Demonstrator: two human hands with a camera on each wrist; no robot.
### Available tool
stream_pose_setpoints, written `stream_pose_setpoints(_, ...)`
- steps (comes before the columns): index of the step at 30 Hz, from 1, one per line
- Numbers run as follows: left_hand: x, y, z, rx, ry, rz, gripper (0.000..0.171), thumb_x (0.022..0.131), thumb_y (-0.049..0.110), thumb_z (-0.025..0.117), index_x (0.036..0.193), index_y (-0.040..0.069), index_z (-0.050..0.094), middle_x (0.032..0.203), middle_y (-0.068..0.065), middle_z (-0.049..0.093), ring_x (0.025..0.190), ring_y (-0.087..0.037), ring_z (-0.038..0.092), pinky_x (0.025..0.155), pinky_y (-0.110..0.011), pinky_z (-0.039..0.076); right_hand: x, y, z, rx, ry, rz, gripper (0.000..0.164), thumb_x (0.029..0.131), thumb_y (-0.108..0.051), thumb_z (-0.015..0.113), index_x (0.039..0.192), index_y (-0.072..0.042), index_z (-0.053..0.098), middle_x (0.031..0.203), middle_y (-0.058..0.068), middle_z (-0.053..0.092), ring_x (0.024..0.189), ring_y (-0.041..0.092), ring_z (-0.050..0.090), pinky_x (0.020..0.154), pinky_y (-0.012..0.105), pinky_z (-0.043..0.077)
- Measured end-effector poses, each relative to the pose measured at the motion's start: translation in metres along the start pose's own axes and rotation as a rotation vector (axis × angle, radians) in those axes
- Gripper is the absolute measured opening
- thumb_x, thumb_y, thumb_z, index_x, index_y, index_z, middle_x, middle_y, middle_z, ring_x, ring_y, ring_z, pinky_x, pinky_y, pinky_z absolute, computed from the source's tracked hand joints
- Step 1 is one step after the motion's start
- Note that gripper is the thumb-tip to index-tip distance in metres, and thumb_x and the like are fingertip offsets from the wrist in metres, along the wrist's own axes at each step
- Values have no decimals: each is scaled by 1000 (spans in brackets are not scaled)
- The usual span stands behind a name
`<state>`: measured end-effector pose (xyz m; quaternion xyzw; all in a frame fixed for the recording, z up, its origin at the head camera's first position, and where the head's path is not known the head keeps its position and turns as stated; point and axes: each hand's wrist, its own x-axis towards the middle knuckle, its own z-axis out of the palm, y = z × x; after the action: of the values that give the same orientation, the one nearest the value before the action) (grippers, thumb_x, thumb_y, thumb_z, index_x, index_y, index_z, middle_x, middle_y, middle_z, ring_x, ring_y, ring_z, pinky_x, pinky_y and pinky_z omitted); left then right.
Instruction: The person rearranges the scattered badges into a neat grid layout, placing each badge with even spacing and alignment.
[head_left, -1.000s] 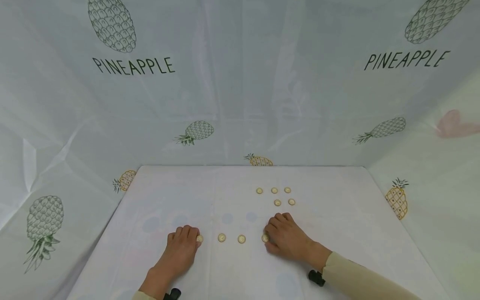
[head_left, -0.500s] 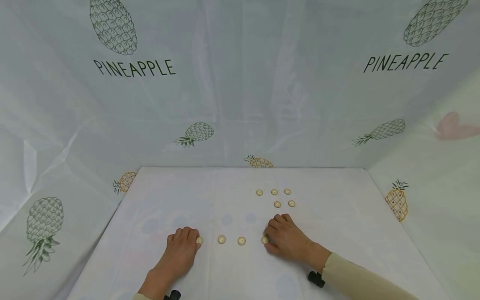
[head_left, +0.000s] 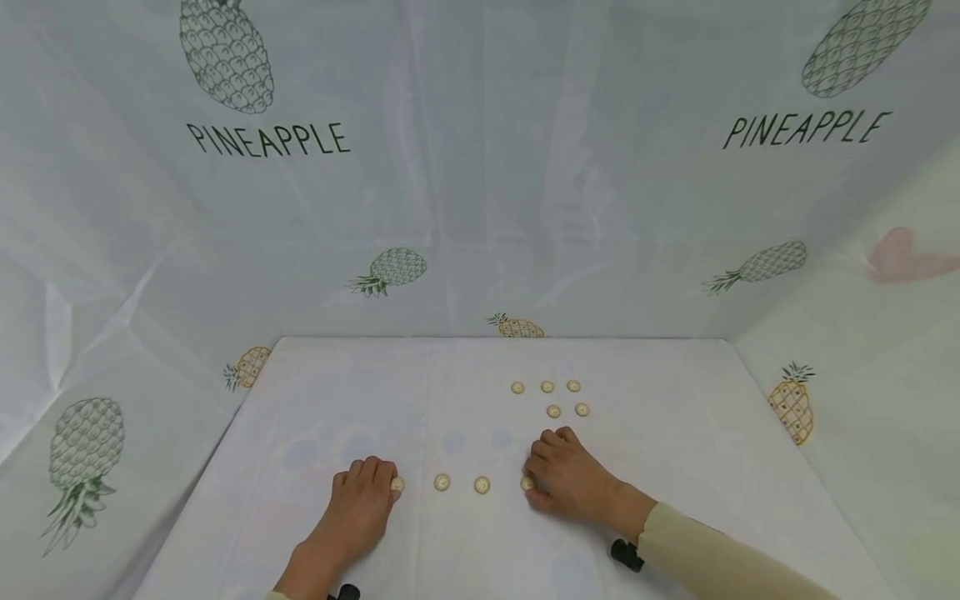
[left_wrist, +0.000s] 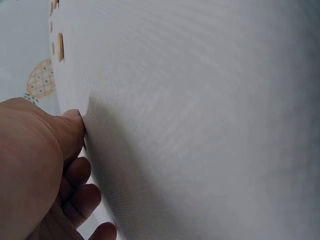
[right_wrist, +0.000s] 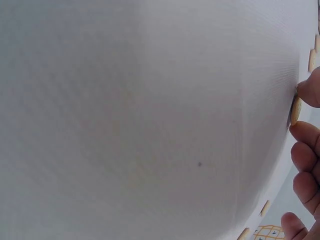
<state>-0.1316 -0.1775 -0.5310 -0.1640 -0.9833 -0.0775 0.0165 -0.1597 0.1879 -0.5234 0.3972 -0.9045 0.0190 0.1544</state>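
Small round tan discs with marked faces lie flat on the white table; their exact kind is too small to tell. My left hand [head_left: 358, 508] pinches the leftmost disc [head_left: 398, 483] of the near row at its edges. At the right end of that row, my right hand [head_left: 567, 479] pinches another disc [right_wrist: 296, 110] between thumb and index finger, which the right wrist view shows standing close to the cloth. Between the hands lie two untouched discs, one left [head_left: 442, 482] and one right [head_left: 482, 484]. In the left wrist view the left hand's disc is hidden behind the thumb.
Beyond the right hand several more discs lie in two short rows, among them a far left disc [head_left: 517, 387] and a nearer disc [head_left: 553, 411]. White cloth covers the table [head_left: 337, 383]. A pineapple-printed curtain [head_left: 480, 167] rises behind and at both sides.
The head view has tilted slightly, so everything sits a little lower in it. Both hands and all the discs keep their places on the table.
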Motion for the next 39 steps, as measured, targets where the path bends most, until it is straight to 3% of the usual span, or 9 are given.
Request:
stream_pose_setpoints(19, 0, -1, 1, -34, 17, 12, 22, 99, 23, 75, 106, 13, 57, 102, -1, 53, 96, -20, 46, 89, -49, 44, -2, 0, 3, 4, -1, 22, 21, 87, -40, 81, 89, -21, 71, 90, -9, 62, 87, 13, 50, 88, 39, 44)
stream_pose_setpoints(28, 0, -2, 2, -7, 20, 10, 23, 97, 23, 77, 106, 13, 58, 100, 0, 53, 95, -20, 47, 87, -51, 45, 0, 1, 4, 17, 11, 13, 21, 86, -39, 83, 90, -21, 72, 90, -9, 62, 86, 12, 50, 87, 38, 44)
stream_pose_setpoints(39, -1, -3, 4, -13, 28, 8, 24, 97, 23, 77, 107, 13, 57, 101, 0, 53, 96, -20, 47, 87, -50, 45, 5, -2, 0, -13, -76, 31, 22, 86, -43, 78, 87, -22, 71, 91, -8, 64, 87, 14, 51, 90, 40, 44)
